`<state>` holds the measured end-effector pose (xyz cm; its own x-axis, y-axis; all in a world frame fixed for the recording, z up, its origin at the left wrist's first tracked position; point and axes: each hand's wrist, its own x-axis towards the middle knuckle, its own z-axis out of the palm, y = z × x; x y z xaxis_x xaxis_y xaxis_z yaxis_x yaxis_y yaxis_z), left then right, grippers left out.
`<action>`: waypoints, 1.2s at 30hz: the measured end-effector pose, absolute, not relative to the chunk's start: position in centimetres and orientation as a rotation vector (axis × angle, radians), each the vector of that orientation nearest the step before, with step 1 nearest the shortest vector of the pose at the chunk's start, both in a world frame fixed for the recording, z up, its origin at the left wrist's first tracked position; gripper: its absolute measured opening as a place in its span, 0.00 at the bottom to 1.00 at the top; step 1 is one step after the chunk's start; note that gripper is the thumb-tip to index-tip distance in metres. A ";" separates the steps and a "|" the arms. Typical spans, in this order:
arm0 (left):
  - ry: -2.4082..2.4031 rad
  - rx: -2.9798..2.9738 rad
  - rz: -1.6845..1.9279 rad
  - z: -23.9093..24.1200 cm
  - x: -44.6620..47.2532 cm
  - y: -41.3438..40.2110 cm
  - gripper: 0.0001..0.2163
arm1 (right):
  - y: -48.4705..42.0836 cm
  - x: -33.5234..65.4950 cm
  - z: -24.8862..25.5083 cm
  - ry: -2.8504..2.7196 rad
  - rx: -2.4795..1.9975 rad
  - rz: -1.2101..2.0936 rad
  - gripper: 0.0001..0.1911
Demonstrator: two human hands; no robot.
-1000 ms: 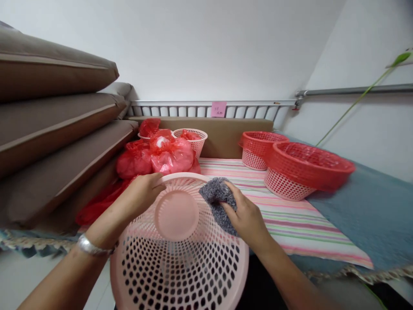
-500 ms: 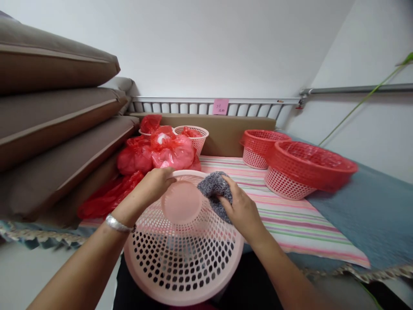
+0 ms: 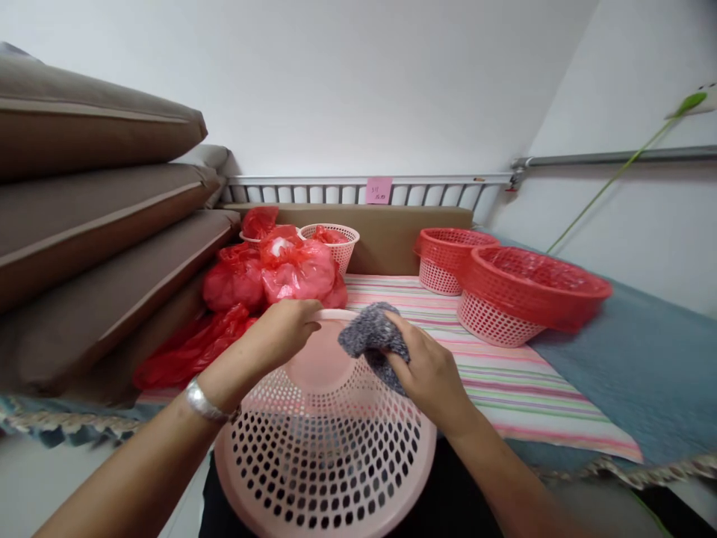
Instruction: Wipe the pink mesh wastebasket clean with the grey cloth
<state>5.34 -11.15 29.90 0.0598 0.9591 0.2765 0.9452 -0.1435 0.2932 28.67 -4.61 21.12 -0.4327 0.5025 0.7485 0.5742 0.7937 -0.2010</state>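
A pink plastic basket (image 3: 318,368) with a perforated wall and a solid round base is tilted in front of me, over my lap. My left hand (image 3: 287,333) is closed on its far rim, thumb on the near side; a silver bangle circles that wrist. My right hand (image 3: 430,373) grips a dark grey, fuzzy cloth (image 3: 374,333) at the basket's upper right. The cloth is bunched between thumb and fingers and lies against the basket near the rim. The fingers' far ends are hidden behind the cloth.
Red plastic bags (image 3: 305,282) with contents lie beyond the basket, near a small pink basket (image 3: 343,250). At the right stand two baskets lined with red bags, the nearer one (image 3: 496,317) larger. Thick cushions (image 3: 106,224) are stacked at the left on the striped cloth's (image 3: 504,381) side.
The cloth has shifted slightly, with its left end now lower and folded over more. My left hand has slid a little right along the rim. The basket sits slightly lower in view.
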 end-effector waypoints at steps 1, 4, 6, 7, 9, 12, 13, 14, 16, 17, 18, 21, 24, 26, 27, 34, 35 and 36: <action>2.010 2.274 0.622 30.0 5.6 -10.6 0.06 | -4.5 28.3 21.8 -2.143 -0.785 -0.105 0.25; 1.995 2.266 0.640 29.6 5.7 -9.2 0.06 | -4.0 27.3 22.6 -2.146 -0.834 -0.066 0.25; 2.022 2.252 0.645 29.3 5.3 -8.8 0.06 | -3.7 27.0 22.2 -2.123 -0.875 -0.041 0.25; 2.041 2.243 0.645 29.1 5.0 -8.7 0.06 | -3.6 27.1 21.8 -2.114 -0.894 -0.031 0.25; 2.098 2.212 0.652 29.0 4.1 -8.7 0.07 | -3.5 27.3 20.6 -2.096 -0.940 -0.020 0.26; 2.197 2.143 0.678 28.9 2.8 -9.0 0.08 | -4.1 27.9 18.1 -2.023 -1.053 0.025 0.27; 2.222 2.121 0.682 28.8 2.4 -9.2 0.08 | -4.4 28.1 17.3 -1.989 -1.091 0.049 0.28; 2.242 2.102 0.681 28.7 2.2 -9.4 0.08 | -4.8 28.2 16.5 -1.956 -1.123 0.071 0.28; 2.272 2.073 0.675 28.5 2.0 -10.1 0.08 | -5.5 28.6 15.2 -1.907 -1.151 0.095 0.29; 2.284 2.062 0.673 28.4 2.1 -10.4 0.08 | -5.6 28.8 14.9 -1.895 -1.151 0.095 0.28; 2.299 2.048 0.677 28.3 2.3 -10.8 0.07 | -5.6 28.9 14.7 -1.895 -1.143 0.091 0.28; 2.345 2.081 0.645 28.6 3.3 -11.2 0.07 | -4.7 29.3 15.5 -1.936 -1.072 0.070 0.27; 2.297 2.239 0.512 29.7 4.1 -10.6 0.06 | -3.4 28.9 17.8 -2.039 -0.930 0.015 0.27; 2.239 2.322 0.470 30.5 4.3 -9.9 0.05 | -2.8 28.2 19.6 -2.099 -0.841 -0.037 0.27; 2.225 2.344 0.479 30.8 4.3 -9.6 0.05 | -2.7 27.8 20.5 -2.113 -0.810 -0.060 0.27; 2.139 2.303 0.707 29.6 4.0 -9.0 0.07 | -2.5 27.1 22.2 -2.095 -0.796 -0.142 0.28; 2.136 2.284 0.728 29.1 3.9 -9.0 0.07 | -2.5 27.3 21.7 -2.102 -0.814 -0.135 0.28; 2.145 2.269 0.738 28.6 3.7 -8.9 0.07 | -2.4 27.4 21.1 -2.106 -0.836 -0.124 0.28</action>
<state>3.69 -8.92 28.65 0.0011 0.9293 0.3693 0.9600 -0.1044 0.2599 27.45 -2.41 21.07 -0.4204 0.5200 0.7435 0.6039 0.7720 -0.1985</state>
